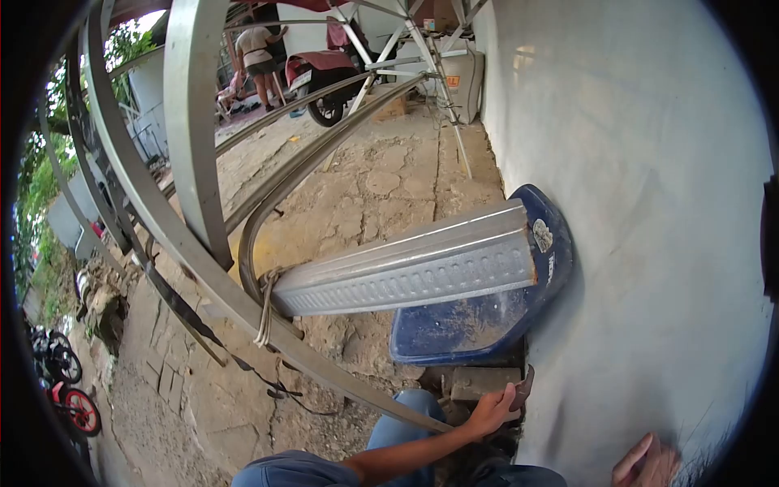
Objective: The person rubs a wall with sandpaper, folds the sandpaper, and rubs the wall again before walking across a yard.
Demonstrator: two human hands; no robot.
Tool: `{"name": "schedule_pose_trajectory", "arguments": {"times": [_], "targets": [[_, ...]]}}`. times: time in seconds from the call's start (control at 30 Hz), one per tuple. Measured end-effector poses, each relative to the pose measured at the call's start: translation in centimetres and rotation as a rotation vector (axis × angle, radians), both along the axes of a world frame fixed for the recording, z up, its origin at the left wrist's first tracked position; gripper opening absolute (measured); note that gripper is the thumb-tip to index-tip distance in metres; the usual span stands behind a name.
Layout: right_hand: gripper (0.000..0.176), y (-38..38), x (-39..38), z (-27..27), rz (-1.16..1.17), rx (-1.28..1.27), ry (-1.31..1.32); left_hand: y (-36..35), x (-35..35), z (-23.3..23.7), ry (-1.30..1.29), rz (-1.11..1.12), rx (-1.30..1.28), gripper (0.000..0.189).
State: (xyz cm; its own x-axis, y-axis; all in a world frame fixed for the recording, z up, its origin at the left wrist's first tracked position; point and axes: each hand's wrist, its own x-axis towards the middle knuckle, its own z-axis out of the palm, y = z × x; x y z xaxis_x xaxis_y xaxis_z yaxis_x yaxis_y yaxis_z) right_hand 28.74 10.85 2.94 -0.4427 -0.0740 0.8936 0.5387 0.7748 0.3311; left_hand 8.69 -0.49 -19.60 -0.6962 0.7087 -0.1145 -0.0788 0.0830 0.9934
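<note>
My left hand reaches out low beside the painted wall. Its fingers are closed on a thin, dark brown folded sheet that looks like sandpaper, held close to the wall's bottom edge. At the lower right, my right hand is in front of the wall, partly cut off by the frame. Its fingers look loosely bent and apart, with nothing visible in them. Just beyond my left hand are a grey block and a dusty blue plastic piece leaning against the wall.
A ribbed metal beam lies across the blue piece, tied to a curved metal frame on my left. Cracked concrete stretches ahead. Farther off are a parked motorbike, a person and white-legged metal trestles.
</note>
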Motion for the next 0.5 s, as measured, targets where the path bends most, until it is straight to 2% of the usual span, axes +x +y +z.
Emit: {"name": "schedule_pose_trajectory", "arguments": {"times": [0.03, 0.1, 0.13, 0.23, 0.3, 0.37, 0.4, 0.47, 0.5], "targets": [[0.016, 0.0, -0.3, -0.6, -0.019, -0.01, 0.012, -0.2, -0.3, -0.1, -0.05, 0.029, -0.03, 0.05], [0.014, -0.3, -1.1, -1.6, -0.019, -0.121, -0.132, -1.4, -0.5, 1.1, -0.036, -0.02, -0.034, 0.049], [0.01, -0.9, -2.5, -1.4, 0.094, -0.167, -0.133, -1.6, -0.6, 1.9, -0.032, -0.045, -0.016, 0.048], [0.006, -0.1, -2.9, -4.0, 0.116, -0.213, -0.198, -1.0, -0.9, 3.2, -0.015, 0.001, 0.083, 0.048], [0.006, 0.3, -3.0, -5.1, 0.044, -0.212, -0.242, -0.7, -1.0, 2.2, -0.025, -0.078, 0.064, 0.044], [0.006, 0.8, -2.9, -5.9, -0.028, -0.221, -0.088, -0.7, -0.4, 1.5, -0.048, -0.123, 0.027, 0.044], [0.006, 1.1, -1.8, -7.1, -0.006, -0.231, -0.106, -0.8, -0.5, 1.8, -0.04, -0.153, 0.007, 0.044], [0.036, 1.6, 0.1, -10.9, -0.348, -0.373, -0.32, -1.0, -1.5, 2.0, -0.01, -0.172, -0.006, 0.045], [0.036, 1.4, -2.5, -8.8, -0.327, -0.379, -0.309, -0.9, -1.6, 1.4, 0.006, -0.155, -0.015, 0.045]]}}
